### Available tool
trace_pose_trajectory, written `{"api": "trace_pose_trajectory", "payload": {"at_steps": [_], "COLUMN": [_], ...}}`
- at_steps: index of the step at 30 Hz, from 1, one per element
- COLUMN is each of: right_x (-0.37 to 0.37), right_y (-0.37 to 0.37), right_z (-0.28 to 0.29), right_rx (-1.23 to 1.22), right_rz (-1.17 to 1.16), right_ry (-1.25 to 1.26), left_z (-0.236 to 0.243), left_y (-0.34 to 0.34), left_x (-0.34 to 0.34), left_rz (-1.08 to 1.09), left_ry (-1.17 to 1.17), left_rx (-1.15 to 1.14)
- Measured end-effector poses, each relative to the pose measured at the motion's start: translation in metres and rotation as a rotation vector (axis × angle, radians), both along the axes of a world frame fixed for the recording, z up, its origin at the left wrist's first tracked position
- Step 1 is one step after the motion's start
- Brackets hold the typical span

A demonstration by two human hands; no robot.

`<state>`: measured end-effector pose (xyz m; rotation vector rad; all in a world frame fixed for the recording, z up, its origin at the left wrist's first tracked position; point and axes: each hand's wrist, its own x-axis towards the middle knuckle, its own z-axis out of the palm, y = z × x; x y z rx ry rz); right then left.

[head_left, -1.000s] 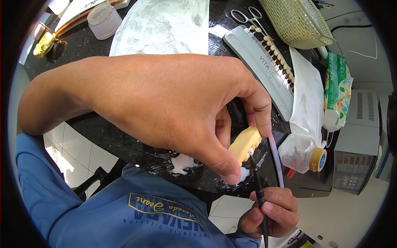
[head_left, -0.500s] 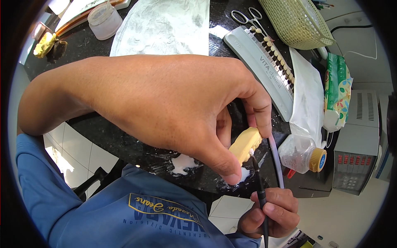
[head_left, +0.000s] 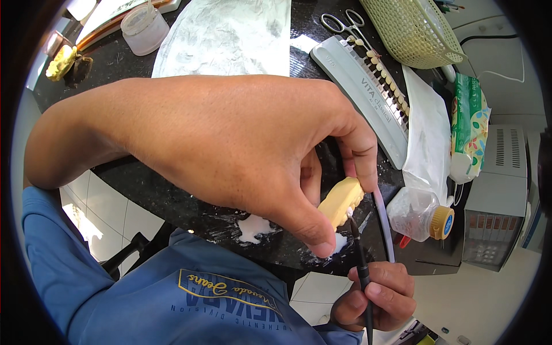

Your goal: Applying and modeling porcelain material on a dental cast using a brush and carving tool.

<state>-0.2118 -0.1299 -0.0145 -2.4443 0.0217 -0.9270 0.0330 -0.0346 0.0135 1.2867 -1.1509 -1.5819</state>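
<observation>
My left hand arches over the dark benchtop, its thumb and fingers closed on the two ends of a yellow dental model. A small white bit shows on the model's toothed side. Below it, my right hand grips a slim black brush-like tool, whose tip is at that white bit. A smear of white material lies on the black bench left of the model, and another white patch shows beside my left thumb.
Behind are a white sheet, jar, scissors, tooth shade guide, paper strip and green basket. Right are a tissue pack, yellow-lidded container and grey device. A yellow object is far left.
</observation>
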Motion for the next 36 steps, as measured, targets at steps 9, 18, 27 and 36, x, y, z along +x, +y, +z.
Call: {"api": "trace_pose_trajectory", "payload": {"at_steps": [9,18,27,36], "right_x": [0.0006,0.0007,0.0014,0.0011], "right_y": [0.0026,0.0015,0.0038,0.0016], "right_z": [-0.0016,0.0017,-0.0008,-0.0019], "right_rx": [0.012,-0.001,0.003,0.035], "right_rz": [-0.015,-0.008,-0.044,-0.016], "right_ry": [-0.008,0.029,0.008,-0.022], "left_z": [0.0004,0.0008,-0.0009,-0.0019], "left_y": [0.0004,-0.0003,0.0004,0.0006], "left_x": [-0.0001,-0.0001,0.0003,0.0008], "left_rz": [-0.009,-0.005,-0.005,-0.004], "left_ry": [-0.031,-0.019,-0.016,0.002], "left_rx": [-0.006,0.003,0.004,0.013]}}
